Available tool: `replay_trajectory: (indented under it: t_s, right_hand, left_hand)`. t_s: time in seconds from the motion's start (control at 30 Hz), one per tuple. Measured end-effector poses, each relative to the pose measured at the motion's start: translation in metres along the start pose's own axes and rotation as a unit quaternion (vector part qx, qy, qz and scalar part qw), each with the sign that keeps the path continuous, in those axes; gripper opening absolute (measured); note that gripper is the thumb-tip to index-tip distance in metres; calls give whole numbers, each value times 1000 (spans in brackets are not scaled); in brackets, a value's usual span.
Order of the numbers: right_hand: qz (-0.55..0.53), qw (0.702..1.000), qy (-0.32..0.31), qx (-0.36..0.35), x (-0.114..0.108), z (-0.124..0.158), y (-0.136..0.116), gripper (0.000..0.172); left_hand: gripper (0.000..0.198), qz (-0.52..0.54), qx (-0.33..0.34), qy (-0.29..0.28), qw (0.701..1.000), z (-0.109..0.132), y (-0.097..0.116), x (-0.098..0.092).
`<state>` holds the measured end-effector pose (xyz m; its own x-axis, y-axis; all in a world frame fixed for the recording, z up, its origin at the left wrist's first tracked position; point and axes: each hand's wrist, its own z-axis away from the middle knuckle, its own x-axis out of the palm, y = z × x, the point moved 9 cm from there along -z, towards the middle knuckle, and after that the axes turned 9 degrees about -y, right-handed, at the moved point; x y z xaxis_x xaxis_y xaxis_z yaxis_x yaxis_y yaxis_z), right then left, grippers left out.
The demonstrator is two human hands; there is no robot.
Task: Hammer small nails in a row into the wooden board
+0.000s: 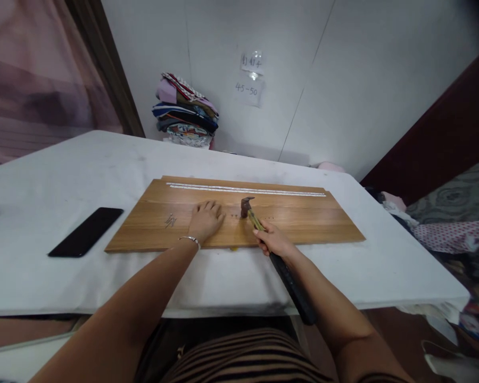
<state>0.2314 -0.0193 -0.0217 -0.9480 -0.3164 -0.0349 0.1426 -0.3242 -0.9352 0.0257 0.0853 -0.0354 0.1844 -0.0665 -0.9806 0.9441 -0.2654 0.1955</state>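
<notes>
My right hand is wrapped round the yellow part of a claw hammer; its black grip end slants back toward me. The dark hammer head is over the middle of a brown wooden board, close to a few small nails; I cannot tell if it touches one. More small dark points show in the board just right of the head. Flat on the board, left of the hammer, rests my left hand, fingers stretched out. A little heap of loose nails lies on the board's left part.
White strips run along the board's far side. A black phone lies left of the board on the white-covered table. Folded clothes are stacked at the back by the wall, and more cloth is at the right.
</notes>
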Motion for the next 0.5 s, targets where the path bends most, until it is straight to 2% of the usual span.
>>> replay_trajectory:
  t_s: [0.27, 0.5]
  right_hand:
    - [0, 1000, -2, -26, -5, 1, -4, 67]
    - [3, 1000, -4, -10, -5, 0, 2, 61]
  left_hand:
    - [48, -7, 2, -4, 1000, 0, 1, -1]
    - [49, -14, 2, -1, 1000, 0, 1, -2]
